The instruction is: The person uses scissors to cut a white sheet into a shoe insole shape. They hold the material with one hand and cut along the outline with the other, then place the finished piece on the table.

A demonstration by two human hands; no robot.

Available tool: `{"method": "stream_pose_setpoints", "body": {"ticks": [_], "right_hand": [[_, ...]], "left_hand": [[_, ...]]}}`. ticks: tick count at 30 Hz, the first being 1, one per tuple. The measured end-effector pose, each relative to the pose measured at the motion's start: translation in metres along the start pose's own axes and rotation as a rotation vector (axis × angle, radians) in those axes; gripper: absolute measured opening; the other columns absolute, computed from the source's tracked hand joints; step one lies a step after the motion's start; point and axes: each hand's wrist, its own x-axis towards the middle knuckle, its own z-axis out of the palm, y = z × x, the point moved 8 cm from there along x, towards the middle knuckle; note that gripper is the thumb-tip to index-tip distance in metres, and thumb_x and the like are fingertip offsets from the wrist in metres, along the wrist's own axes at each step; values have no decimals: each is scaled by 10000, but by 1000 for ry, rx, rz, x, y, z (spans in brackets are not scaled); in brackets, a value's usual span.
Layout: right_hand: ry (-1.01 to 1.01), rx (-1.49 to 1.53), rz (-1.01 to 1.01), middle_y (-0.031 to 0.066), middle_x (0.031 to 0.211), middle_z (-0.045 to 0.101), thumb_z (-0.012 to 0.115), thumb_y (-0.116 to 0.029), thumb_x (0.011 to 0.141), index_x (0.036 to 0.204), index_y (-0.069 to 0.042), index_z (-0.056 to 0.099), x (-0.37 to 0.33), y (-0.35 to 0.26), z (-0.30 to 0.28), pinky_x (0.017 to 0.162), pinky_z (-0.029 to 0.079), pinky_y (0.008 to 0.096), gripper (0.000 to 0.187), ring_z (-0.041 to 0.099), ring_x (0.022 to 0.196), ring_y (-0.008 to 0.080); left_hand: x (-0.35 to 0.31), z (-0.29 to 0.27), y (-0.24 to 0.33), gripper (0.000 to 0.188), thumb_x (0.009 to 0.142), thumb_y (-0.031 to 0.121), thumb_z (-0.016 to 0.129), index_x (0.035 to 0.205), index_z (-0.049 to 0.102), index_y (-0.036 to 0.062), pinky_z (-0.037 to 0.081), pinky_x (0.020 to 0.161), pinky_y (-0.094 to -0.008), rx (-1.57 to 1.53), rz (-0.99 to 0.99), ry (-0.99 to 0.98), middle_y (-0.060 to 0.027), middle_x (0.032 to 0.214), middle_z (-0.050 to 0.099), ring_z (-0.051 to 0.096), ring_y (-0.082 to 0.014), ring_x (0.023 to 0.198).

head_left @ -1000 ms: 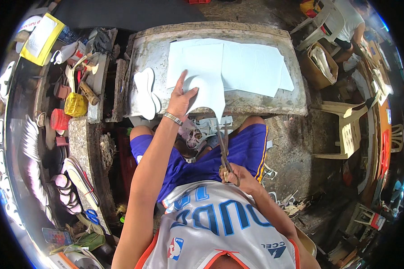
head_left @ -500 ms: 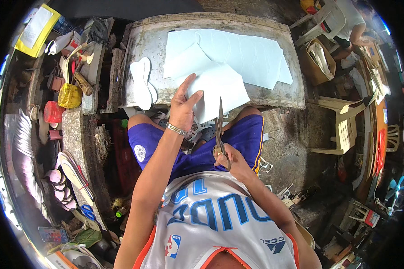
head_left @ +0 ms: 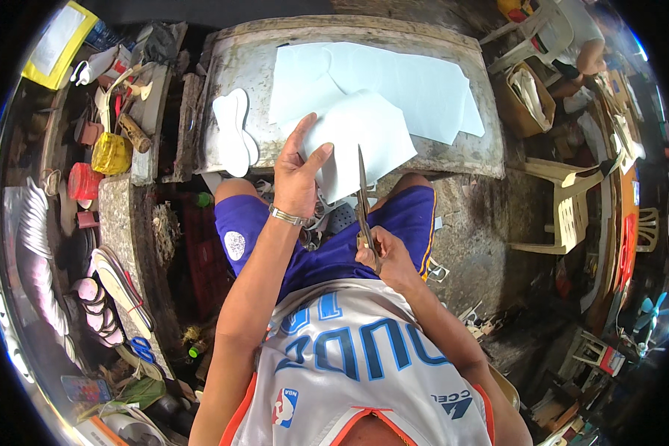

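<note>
My left hand (head_left: 296, 175) is closed on a pale white sheet (head_left: 372, 134), thumb on top and the fingers partly hidden underneath. In my right hand (head_left: 388, 256) is a pair of long dark scissors (head_left: 363, 204), gripped by the handles. The blades point away from me and lie at the sheet's near edge, with the tip over its surface. Larger white sheets (head_left: 409, 85) lie flat and overlapping beneath it on a worn table (head_left: 230, 63). Left of my left hand, white sole-shaped pieces (head_left: 232, 134) rest near the table's edge.
To the left, a rough bench (head_left: 123, 212) carries stacked soles, near a red container (head_left: 85, 181) and a yellow one (head_left: 112, 153). Blue-handled scissors (head_left: 143, 348) lie lower down. Plastic chairs (head_left: 572, 208) and a cardboard box (head_left: 531, 100) stand right, with another person (head_left: 591, 56) beyond.
The held sheet has turned slightly and shifted, and the scissors' tip has moved farther over it. My left hand has moved slightly left and away. The other person's arm has moved.
</note>
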Motion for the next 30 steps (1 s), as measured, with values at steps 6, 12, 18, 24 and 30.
{"method": "stream_pose_setpoints", "body": {"ticks": [6, 12, 18, 24, 30], "right_hand": [[55, -112, 54, -62, 768, 526, 967, -441, 790, 916, -73, 630, -4, -5, -7, 633, 389, 259, 515, 443, 712, 67], [36, -153, 50, -63, 771, 534, 973, -392, 794, 924, -71, 637, -5, -11, -6, 638, 402, 255, 482, 453, 713, 63], [33, -53, 21, -68, 773, 538, 969, -383, 800, 923, -73, 637, -2, -6, -3, 638, 401, 252, 471, 456, 718, 57], [52, -82, 16, -62, 771, 538, 982, -383, 779, 906, -71, 633, -2, -12, -6, 629, 400, 262, 485, 453, 717, 63], [59, -168, 32, -47, 766, 551, 998, -345, 762, 855, -59, 616, -4, -27, -5, 628, 404, 265, 486, 457, 715, 68]], "left_hand": [[-2, 0, 14, 654, 949, -3, 776, 1555, 534, 46, 492, 1131, -339, 42, 93, -20, -91, 1504, 601, 588, -167, 1323], [-4, 0, 22, 674, 946, 1, 781, 1564, 514, 24, 484, 1141, -344, 56, 116, -9, -109, 1522, 582, 573, -183, 1348], [-7, 1, 26, 696, 942, 4, 783, 1572, 488, -11, 465, 1158, -347, 75, 160, 10, -134, 1560, 549, 548, -196, 1386], [-6, 0, 28, 689, 945, 4, 780, 1569, 487, -18, 450, 1171, -347, 70, 169, 4, -135, 1579, 533, 532, -201, 1407], [-5, -2, 36, 695, 948, 27, 789, 1570, 483, -20, 436, 1178, -342, 132, 191, -9, -132, 1596, 520, 512, -194, 1421]]}}
